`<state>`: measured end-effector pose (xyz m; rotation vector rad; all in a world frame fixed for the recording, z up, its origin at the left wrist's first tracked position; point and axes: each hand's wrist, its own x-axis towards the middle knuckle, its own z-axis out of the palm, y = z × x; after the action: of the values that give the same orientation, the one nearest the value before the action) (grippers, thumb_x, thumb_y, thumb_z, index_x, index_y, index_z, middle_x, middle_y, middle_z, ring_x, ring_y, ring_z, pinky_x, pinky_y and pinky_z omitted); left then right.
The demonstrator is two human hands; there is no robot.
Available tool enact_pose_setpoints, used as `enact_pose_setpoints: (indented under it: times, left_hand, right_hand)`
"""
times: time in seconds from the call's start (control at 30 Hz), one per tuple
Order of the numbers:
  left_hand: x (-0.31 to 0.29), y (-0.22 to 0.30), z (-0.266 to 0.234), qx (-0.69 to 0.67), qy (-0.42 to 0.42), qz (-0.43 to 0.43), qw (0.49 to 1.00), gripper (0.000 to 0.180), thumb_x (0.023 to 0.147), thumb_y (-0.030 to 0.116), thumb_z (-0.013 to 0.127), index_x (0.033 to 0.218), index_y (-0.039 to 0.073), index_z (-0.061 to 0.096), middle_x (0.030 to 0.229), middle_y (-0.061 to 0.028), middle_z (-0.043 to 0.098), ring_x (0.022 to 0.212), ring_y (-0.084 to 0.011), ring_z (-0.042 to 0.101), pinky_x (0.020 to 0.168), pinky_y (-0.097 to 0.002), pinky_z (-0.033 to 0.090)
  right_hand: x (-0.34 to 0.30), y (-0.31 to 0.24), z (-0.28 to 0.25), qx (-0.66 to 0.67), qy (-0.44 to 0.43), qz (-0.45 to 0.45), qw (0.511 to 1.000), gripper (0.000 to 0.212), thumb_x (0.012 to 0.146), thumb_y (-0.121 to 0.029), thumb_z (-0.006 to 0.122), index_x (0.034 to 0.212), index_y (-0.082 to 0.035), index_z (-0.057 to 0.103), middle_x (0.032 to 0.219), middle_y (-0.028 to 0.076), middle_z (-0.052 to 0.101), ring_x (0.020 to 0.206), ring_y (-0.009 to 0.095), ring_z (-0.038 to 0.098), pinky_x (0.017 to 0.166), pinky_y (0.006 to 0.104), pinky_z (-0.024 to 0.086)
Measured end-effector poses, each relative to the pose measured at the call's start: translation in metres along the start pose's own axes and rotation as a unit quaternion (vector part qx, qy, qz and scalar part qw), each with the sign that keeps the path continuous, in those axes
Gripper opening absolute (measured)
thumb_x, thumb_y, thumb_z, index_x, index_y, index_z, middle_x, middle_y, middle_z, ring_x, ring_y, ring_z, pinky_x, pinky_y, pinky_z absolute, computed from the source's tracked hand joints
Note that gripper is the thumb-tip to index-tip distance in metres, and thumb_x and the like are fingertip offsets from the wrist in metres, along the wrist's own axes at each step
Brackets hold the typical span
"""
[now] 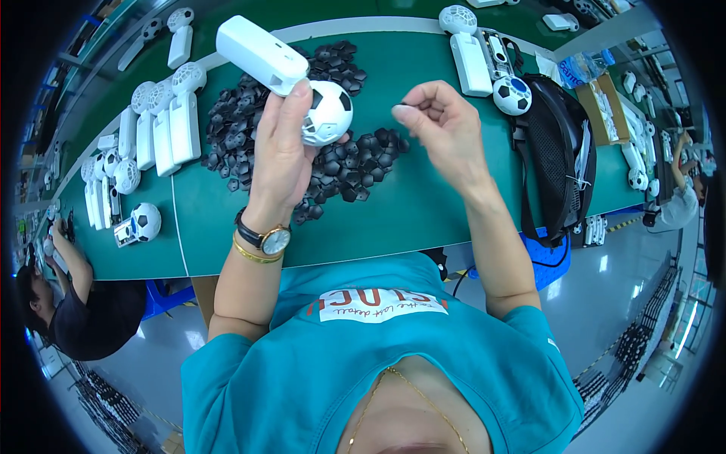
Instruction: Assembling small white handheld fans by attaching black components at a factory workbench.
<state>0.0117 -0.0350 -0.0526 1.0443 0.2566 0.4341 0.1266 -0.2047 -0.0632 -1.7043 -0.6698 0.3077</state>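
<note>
My left hand [283, 144] is closed around a white device with a soccer-ball head [328, 113]. The device's long white box-shaped body [261, 54] tilts up to the far left. Some patches on the ball are black, and the rest of its visible shell is white. To the right of the ball, apart from it, my right hand [446, 129] is raised in a pinch. A small black piece shows at its fingertips, its shape mostly hidden. Below and around my left hand lies a loose pile of black pentagonal pieces [363, 163].
Several white devices with lattice ball heads [160, 132] stand at the left. Another white device [470, 64] lies far right, near a soccer-ball unit [513, 95]. A black backpack [556, 151], a plastic bottle [586, 68] and a cardboard box [605, 110] are at the right. A co-worker [83, 303] sits at left.
</note>
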Motion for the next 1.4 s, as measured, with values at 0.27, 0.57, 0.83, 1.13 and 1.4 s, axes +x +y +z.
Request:
enact_pose_setpoints:
  times: [0.27,0.57,0.83,1.13,1.4]
  left_hand:
    - [-0.003,-0.002,0.008,0.057,0.010,0.089,0.994,0.061,0.100,0.030,0.051,0.144,0.004,0.018,0.111,-0.0107,0.056,0.098,-0.0151,0.059,0.077,-0.0285,0.051]
    - [-0.010,-0.003,0.009,0.137,0.041,0.135,0.981,0.069,0.102,0.029,0.048,0.151,0.004,0.005,0.119,-0.0132,0.053,0.103,-0.0153,0.054,0.085,-0.0282,0.045]
    - [-0.006,0.003,-0.007,0.199,-0.052,0.127,0.970,0.047,0.099,0.025,0.054,0.139,0.004,0.040,0.110,-0.0085,0.057,0.093,-0.0129,0.058,0.076,-0.0255,0.052]
    - [-0.006,0.020,-0.014,0.115,-0.023,0.079,0.990,0.046,0.091,0.015,0.065,0.131,0.004,0.045,0.106,-0.0110,0.059,0.091,-0.0175,0.065,0.066,-0.0312,0.062]
    - [-0.001,0.024,-0.016,0.078,-0.026,0.094,0.992,0.050,0.092,0.019,0.064,0.134,0.005,0.041,0.107,-0.0132,0.059,0.093,-0.0224,0.066,0.065,-0.0323,0.061]
  right_hand:
    - [-0.020,-0.034,0.052,0.071,0.003,-0.146,0.987,0.013,0.083,-0.002,0.072,0.092,-0.002,0.063,0.082,0.001,0.063,0.069,0.007,0.058,0.060,0.0203,0.048]
    - [-0.016,-0.034,0.056,-0.011,0.031,-0.207,0.978,0.013,0.081,-0.004,0.075,0.088,-0.001,0.064,0.081,0.003,0.063,0.067,0.008,0.058,0.057,0.0214,0.048]
    - [0.001,-0.033,0.043,0.082,-0.044,-0.049,0.994,0.013,0.082,-0.004,0.072,0.092,0.000,0.064,0.082,0.003,0.064,0.068,0.009,0.060,0.057,0.0207,0.048]
    - [0.015,0.005,-0.018,0.025,-0.046,-0.006,0.999,0.016,0.088,-0.011,0.066,0.102,-0.002,0.067,0.086,0.003,0.066,0.074,0.009,0.061,0.063,0.0230,0.048]
    - [-0.004,0.028,-0.006,-0.253,-0.068,-0.084,0.961,0.013,0.085,-0.012,0.069,0.094,-0.002,0.068,0.085,0.005,0.064,0.070,0.013,0.058,0.062,0.0272,0.046]
